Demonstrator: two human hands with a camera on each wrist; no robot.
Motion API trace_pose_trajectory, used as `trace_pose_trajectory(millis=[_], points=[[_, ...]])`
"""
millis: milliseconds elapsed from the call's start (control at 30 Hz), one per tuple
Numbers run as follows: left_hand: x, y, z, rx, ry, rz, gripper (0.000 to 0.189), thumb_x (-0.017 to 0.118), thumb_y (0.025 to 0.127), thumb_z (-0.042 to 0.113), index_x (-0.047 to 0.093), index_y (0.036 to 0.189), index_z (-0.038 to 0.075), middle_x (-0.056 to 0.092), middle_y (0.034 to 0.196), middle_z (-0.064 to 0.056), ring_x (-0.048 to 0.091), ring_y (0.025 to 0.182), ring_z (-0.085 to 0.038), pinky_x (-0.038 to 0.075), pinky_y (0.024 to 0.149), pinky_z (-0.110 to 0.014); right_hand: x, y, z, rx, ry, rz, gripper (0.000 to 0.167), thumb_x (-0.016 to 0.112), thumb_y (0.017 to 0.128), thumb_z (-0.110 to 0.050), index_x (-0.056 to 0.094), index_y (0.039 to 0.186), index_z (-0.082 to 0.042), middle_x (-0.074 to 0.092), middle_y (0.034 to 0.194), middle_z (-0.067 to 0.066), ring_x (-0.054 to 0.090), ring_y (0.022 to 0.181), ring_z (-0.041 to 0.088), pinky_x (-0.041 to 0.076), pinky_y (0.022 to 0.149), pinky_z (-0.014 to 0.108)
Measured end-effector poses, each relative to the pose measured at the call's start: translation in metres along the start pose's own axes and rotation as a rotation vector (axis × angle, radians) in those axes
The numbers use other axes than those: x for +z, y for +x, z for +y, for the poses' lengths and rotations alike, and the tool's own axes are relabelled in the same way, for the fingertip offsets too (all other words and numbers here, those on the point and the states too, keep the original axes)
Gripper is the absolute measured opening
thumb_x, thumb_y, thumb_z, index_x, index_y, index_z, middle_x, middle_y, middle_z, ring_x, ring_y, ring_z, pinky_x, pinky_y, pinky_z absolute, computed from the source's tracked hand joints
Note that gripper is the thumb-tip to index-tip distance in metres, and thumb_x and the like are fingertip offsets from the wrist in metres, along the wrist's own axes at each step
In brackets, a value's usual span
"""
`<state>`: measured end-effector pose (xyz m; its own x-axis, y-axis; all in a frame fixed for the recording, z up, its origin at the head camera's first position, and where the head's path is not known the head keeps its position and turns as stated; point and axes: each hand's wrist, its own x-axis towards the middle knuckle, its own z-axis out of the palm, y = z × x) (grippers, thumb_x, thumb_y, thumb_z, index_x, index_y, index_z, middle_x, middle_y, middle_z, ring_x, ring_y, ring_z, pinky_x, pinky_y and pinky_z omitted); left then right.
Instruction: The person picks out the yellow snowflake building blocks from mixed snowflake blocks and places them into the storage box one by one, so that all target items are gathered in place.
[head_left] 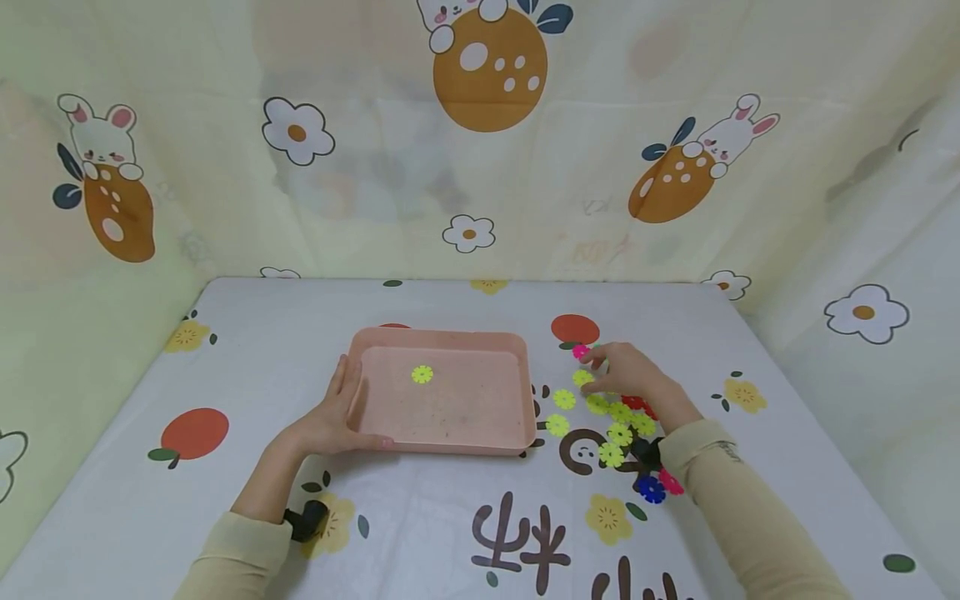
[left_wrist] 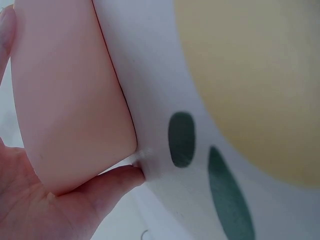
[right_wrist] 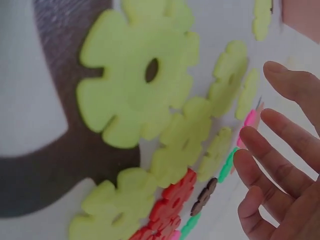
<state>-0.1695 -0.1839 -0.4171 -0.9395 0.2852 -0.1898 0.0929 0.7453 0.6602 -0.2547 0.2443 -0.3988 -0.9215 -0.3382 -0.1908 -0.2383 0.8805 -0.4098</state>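
Note:
A shallow pink tray [head_left: 450, 446] lies on the table with one yellow-green flower-shaped plastic piece [head_left: 422, 374] inside. My left hand [head_left: 330, 417] holds the tray by its near left corner, fingers along the left side and thumb along the front wall. In the left wrist view the thumb [left_wrist: 112, 187] lies against the tray's wall [left_wrist: 75, 100]. To the right of the tray, my right hand [head_left: 626, 375] hovers over scattered flower pieces [head_left: 620, 434], its fingers spread and holding nothing. A pink piece [head_left: 581, 352] shows right by its fingertips.
Most loose pieces are yellow-green; red pieces [right_wrist: 172, 200] and a green one [right_wrist: 227, 165] lie among them. Nearer me are a blue piece [head_left: 650, 489] and a pinkish-red one [head_left: 671, 482]. The white tablecloth [head_left: 420, 525] is printed with fruit and flowers, and patterned curtains surround the table.

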Motion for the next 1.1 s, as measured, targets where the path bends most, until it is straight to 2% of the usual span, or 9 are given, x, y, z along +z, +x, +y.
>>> trace_pose_trajectory(millis=[133,333,800,1100], points=[[0.000,0.000,0.000,0.002,0.000,-0.001,0.131,0.078,0.062,0.054,-0.011,0.145,0.007,-0.025,0.147,-0.017,-0.006,0.134,-0.044,0.017,0.101,-0.061,0.003,0.005,0.001,0.028,-0.053,-0.027,0.051,0.078,0.072,-0.027,0.062,0.112,0.000,0.061,0.096,0.013,0.056,0.082,0.024,0.050,0.070,0.036],[0.001,0.000,-0.001,0.005,0.007,-0.004,0.130,0.077,0.062,0.054,-0.011,0.145,0.007,-0.024,0.147,-0.018,-0.007,0.134,-0.043,0.017,0.101,-0.062,0.007,0.012,0.005,0.051,-0.105,-0.032,0.046,0.079,0.072,-0.027,0.065,0.108,-0.003,0.061,0.091,0.008,0.054,0.083,0.023,0.049,0.074,0.037],[0.001,0.000,-0.001,-0.007,0.017,-0.003,0.131,0.077,0.061,0.056,-0.010,0.146,0.007,-0.024,0.147,-0.018,-0.006,0.135,-0.043,0.018,0.100,-0.062,0.008,0.010,0.003,0.048,-0.095,-0.015,0.033,0.078,0.072,-0.026,0.068,0.095,-0.004,0.060,0.085,0.006,0.053,0.080,0.022,0.049,0.072,0.036],[0.000,-0.001,0.000,-0.007,0.013,-0.004,0.131,0.077,0.061,0.055,-0.010,0.145,0.007,-0.025,0.147,-0.018,-0.006,0.134,-0.044,0.018,0.101,-0.061,0.009,0.009,0.004,0.059,-0.082,-0.003,0.034,0.079,0.072,-0.027,0.068,0.094,-0.003,0.061,0.086,0.006,0.053,0.081,0.023,0.049,0.073,0.038]])
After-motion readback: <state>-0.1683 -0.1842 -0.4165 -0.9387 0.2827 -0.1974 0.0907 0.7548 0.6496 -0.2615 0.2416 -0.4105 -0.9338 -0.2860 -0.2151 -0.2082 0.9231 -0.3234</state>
